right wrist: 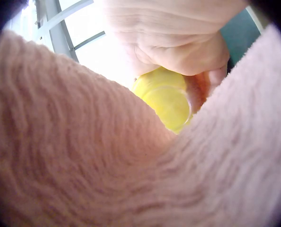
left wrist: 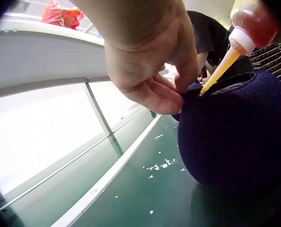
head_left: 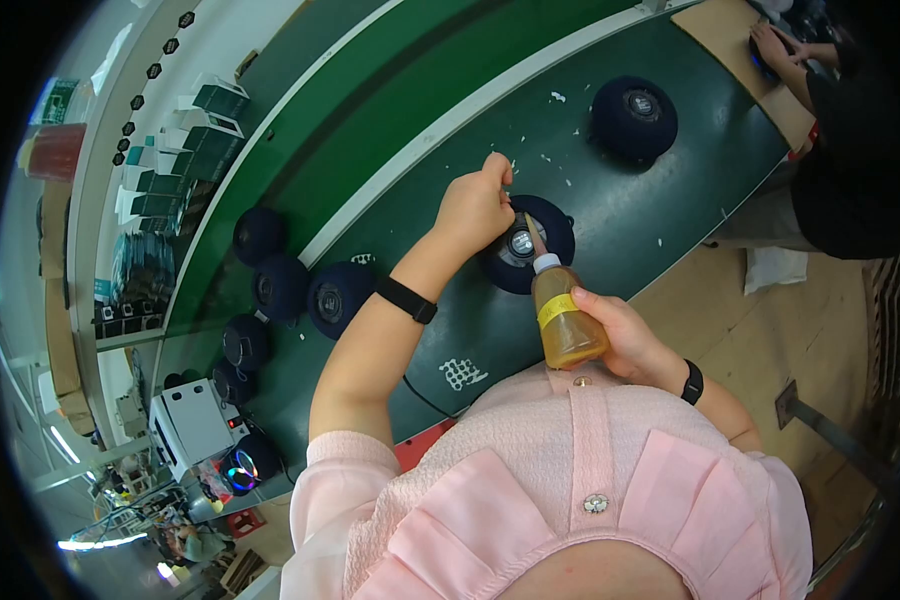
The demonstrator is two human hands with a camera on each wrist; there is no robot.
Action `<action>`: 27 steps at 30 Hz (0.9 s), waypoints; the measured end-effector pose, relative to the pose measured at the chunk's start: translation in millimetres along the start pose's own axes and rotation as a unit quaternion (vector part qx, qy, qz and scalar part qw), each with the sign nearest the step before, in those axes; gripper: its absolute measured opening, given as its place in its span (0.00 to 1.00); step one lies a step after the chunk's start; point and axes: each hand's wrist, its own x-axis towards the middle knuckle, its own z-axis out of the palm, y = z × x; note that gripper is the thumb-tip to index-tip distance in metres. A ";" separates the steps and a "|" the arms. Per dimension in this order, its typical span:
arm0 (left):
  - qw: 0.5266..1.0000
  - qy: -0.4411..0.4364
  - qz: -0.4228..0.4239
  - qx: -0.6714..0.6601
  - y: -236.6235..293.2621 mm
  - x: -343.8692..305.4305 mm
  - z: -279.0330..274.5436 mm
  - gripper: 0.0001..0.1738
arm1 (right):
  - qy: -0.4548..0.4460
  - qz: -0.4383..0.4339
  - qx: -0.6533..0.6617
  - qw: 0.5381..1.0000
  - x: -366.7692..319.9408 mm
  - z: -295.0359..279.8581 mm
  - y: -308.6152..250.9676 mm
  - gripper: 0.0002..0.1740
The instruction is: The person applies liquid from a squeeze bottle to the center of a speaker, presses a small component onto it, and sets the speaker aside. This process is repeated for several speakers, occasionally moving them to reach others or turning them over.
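Observation:
A round dark-blue fabric-covered object (head_left: 553, 222) (left wrist: 235, 137) with a silvery centre stands on the green table. The left hand (head_left: 473, 208) (left wrist: 152, 61) pinches the fabric at its upper edge, thumb and fingertips together. The right hand (head_left: 625, 335) (right wrist: 178, 42) grips a squeeze bottle (head_left: 571, 338) (right wrist: 166, 101) with a yellow band and amber contents. The bottle's tapered nozzle (head_left: 535, 235) (left wrist: 221, 71) points at the fabric edge beside the left fingertips, its tip touching or very near it. In the right wrist view pink cloth covers much of the hand's surroundings.
Another dark-blue round object (head_left: 634, 118) stands farther along the table (head_left: 430, 350); several more are at the left. White scraps (left wrist: 161, 165) lie about. A white box-shaped device (head_left: 192, 420) is at lower left. Another person's hands (head_left: 778, 50) are at the far right end.

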 end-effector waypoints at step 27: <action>0.993 0.034 -0.109 -0.034 0.5 -13.9 4.0 0.18 | -0.024 0.038 0.068 0.997 2.8 -7.5 2.4 0.29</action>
